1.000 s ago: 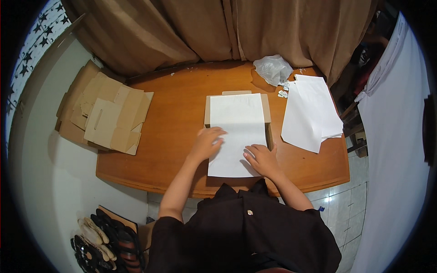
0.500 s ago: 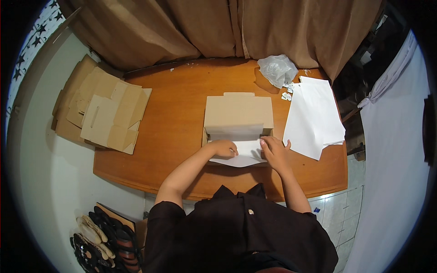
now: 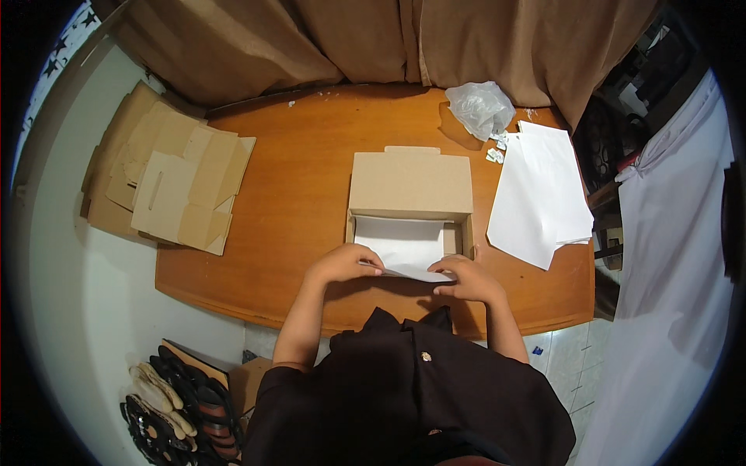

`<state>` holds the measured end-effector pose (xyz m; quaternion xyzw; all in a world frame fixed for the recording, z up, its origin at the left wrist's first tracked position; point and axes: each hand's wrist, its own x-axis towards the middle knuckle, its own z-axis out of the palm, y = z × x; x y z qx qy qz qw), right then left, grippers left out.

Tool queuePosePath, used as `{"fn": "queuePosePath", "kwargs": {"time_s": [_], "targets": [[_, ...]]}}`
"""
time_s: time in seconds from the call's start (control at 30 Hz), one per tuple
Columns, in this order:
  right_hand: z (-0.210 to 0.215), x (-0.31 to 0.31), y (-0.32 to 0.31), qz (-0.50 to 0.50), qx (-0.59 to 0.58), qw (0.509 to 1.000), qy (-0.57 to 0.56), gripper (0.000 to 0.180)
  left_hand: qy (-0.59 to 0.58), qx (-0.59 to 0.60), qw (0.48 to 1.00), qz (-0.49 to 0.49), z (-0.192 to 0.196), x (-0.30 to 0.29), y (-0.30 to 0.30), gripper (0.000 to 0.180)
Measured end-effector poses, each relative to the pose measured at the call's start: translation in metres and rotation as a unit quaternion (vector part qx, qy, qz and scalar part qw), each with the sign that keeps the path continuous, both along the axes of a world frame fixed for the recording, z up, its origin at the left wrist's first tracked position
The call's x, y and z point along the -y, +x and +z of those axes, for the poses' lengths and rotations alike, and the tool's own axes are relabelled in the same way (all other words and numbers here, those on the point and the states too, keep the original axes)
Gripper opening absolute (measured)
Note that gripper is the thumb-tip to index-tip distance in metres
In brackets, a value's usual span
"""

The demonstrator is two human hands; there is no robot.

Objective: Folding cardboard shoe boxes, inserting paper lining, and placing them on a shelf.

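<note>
Change: since a second ago we see the flat white sheet gone from the tabletop; a cardboard box [image 3: 409,186] now stands where it lay, and both hands have drawn back to its near edge.
Box: brown cardboard, open, its lid flap tilted back toward the curtain; it sits near the middle of the wooden table [image 3: 295,194].
White paper: a sheet [image 3: 404,247] lines the inside of the box and laps out over the near wall toward us.
Left hand: our left hand [image 3: 346,264] rests at the box's near left corner, fingers curled and pressed onto the edge of the paper.
Right hand: our right hand [image 3: 466,279] sits at the near right corner, fingers bent, pinching the paper's overhanging edge against the table.
Paper stack: loose white sheets [image 3: 540,198] lie to the right of the box, apart from it.
Plastic bag: a crumpled clear bag [image 3: 480,107] lies at the far right of the table, with small white packets [image 3: 495,149] just beside it.
Flat cardboard: unfolded box blanks [image 3: 175,190] are piled off the table's left end.
Curtain: brown cloth [image 3: 388,39] hangs behind the table.
Shoes: pairs of sandals [image 3: 175,412] lie on the floor at lower left.
</note>
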<state>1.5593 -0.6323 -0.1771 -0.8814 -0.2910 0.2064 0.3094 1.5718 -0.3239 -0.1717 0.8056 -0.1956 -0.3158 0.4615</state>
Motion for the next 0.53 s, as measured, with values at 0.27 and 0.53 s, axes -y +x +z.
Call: {"fn": "queuePosePath", "kwargs": {"time_s": [0.27,0.53], "targets": [[0.013,0.002,0.004,-0.127,0.028,0.992,0.007,0.016,0.042,0.159,0.982,0.088,-0.001,-0.011,-0.007,0.022],[0.030,0.014,0.040,0.071,-0.151,0.983,-0.077,0.034,0.102,0.145,0.984,-0.013,0.012,-0.026,0.010,0.027]]}}
